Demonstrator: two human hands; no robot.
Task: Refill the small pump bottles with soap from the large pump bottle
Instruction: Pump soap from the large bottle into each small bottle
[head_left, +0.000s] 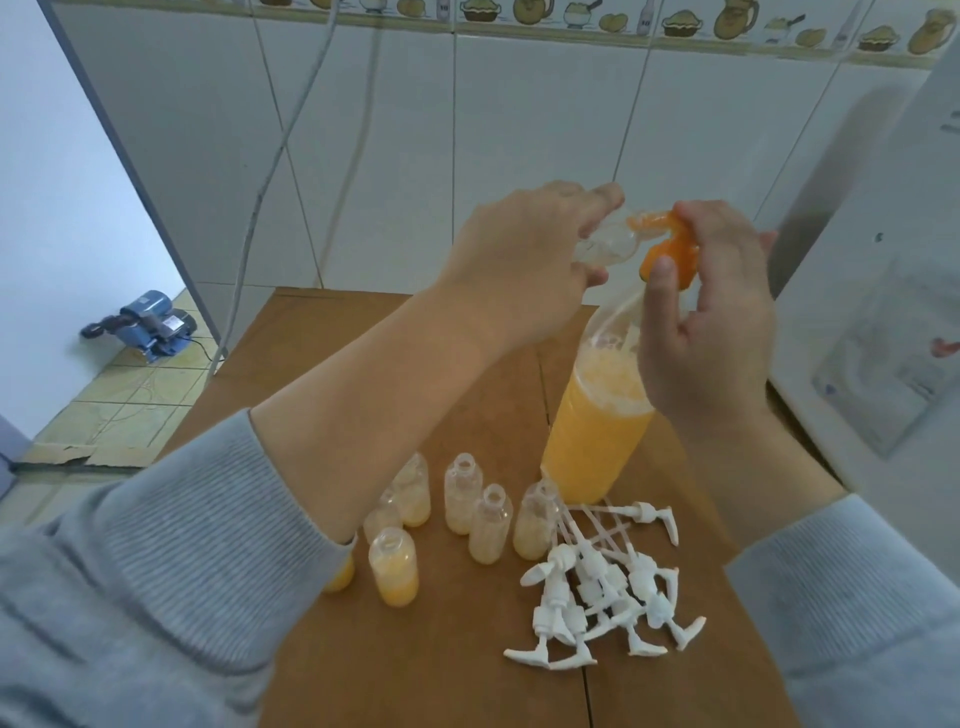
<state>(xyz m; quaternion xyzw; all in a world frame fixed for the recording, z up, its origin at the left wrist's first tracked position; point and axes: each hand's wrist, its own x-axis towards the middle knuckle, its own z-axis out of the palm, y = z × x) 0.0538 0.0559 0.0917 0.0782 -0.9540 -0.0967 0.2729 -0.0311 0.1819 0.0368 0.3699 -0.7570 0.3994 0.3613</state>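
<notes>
The large clear bottle (597, 415) stands on the brown table (415, 675), over half full of orange soap. My right hand (711, 322) is closed around its orange pump head (670, 254). My left hand (524, 260) holds a small clear bottle (249, 244) tilted, its mouth against the pump's spout. Several small open bottles (462, 514) with a little pale soap stand in front of the large bottle. A pile of white pump tops (602, 587) lies to their right.
A white tiled wall rises behind the table. A white appliance (883, 291) stands close on the right. A blue water pump (145, 325) sits on the tiled floor at the left, with a white cable (270, 171) hanging along the wall.
</notes>
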